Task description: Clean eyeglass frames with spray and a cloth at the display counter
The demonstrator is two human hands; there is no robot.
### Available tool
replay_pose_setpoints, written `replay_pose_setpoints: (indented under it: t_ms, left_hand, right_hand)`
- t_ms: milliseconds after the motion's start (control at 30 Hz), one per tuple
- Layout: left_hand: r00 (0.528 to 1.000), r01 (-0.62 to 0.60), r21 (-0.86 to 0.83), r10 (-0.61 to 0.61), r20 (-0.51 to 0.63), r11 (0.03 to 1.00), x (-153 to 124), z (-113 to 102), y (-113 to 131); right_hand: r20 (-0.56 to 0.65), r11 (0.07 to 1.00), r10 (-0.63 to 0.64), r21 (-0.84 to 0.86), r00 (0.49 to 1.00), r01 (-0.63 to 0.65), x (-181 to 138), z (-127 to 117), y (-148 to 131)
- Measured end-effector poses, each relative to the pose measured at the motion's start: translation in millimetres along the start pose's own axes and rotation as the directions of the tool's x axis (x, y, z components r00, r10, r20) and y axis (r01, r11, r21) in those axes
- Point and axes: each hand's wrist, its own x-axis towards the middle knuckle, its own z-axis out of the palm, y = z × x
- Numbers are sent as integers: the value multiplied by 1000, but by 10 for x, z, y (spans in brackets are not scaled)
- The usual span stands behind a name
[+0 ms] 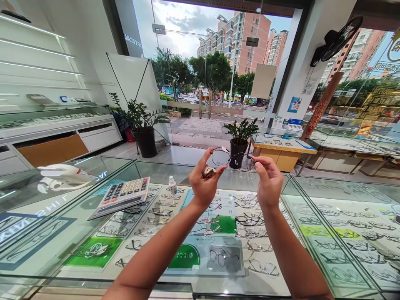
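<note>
A pair of thin, dark-rimmed round eyeglasses (220, 158) is held up in front of me, above the glass display counter. My left hand (204, 179) grips its left side between thumb and fingers. Tucked in that same palm is a small crumpled brownish-white thing, perhaps a cloth; I cannot tell for sure. My right hand (269, 180) pinches the right side of the frame near the hinge. Below, under the glass, lie rows of other eyeglasses (263, 266).
On the counter glass lie a large calculator (123, 193) and a small white bottle (172, 185), with a white figurine (64, 173) further left. Another display case (343, 216) adjoins on the right. Beyond stand two potted plants (146, 139), a wooden display table (281, 148) and glass doors.
</note>
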Motion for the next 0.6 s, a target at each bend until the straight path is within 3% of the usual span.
replay_pose_setpoints:
  t_ms: [300, 600]
  left_hand:
    - [994, 90, 31, -91, 60, 996, 3, -22, 108]
    - [966, 233, 3, -231, 119, 973, -55, 14, 57]
  right_hand:
    - [26, 935, 267, 236, 963, -265, 19, 40, 25]
    - [20, 901, 324, 299, 946, -315, 51, 40, 15]
